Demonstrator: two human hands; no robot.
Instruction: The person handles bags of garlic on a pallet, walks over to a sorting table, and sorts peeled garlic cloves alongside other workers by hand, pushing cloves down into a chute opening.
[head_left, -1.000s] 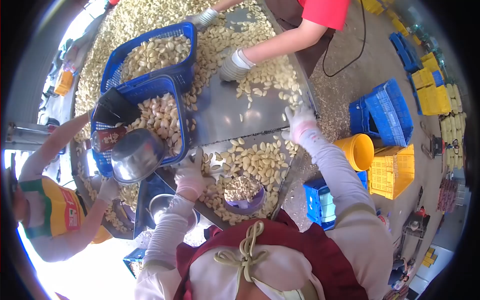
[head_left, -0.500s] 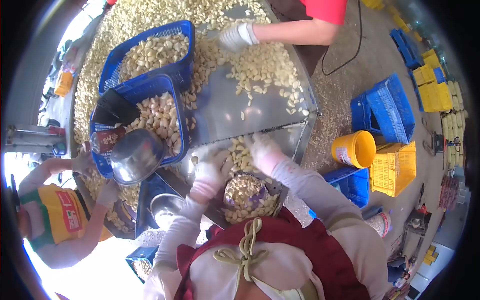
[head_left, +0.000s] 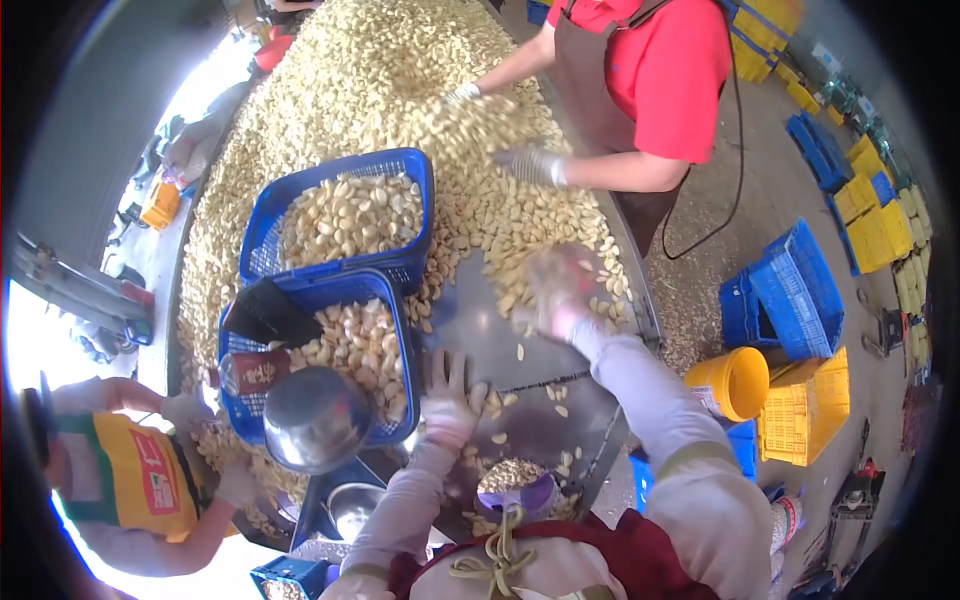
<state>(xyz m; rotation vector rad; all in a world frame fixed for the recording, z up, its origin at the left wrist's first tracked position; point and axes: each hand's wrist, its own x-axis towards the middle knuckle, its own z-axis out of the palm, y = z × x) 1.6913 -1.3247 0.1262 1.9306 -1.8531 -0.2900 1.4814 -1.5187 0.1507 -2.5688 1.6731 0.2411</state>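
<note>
My left hand [head_left: 452, 405], in a whitish glove, lies flat on the metal table [head_left: 460, 335] with its fingers spread, just right of the front blue basket [head_left: 408, 365]. My gloved right hand [head_left: 553, 290] is stretched forward at the near edge of the heap of garlic cloves [head_left: 350, 80]; motion smears its fingers. A few loose cloves lie on the metal between my hands and me. Close to my body is a round purple-edged opening [head_left: 543, 492] with pale bits in it. The front basket holds unpeeled-looking cloves [head_left: 365, 345] and a tilted metal bowl [head_left: 315, 420].
Behind the front basket stands another blue basket [head_left: 425, 195] of cloves. A co-worker in a red shirt [head_left: 670, 80] works across the heap; another in a yellow vest [head_left: 150, 465] is at left. A yellow bucket [head_left: 735, 385] and crates [head_left: 805, 415] stand right.
My right hand has moved forward from near the opening to the heap. My left hand now rests flat beside the basket. Fewer cloves lie around the opening. The view has shifted.
</note>
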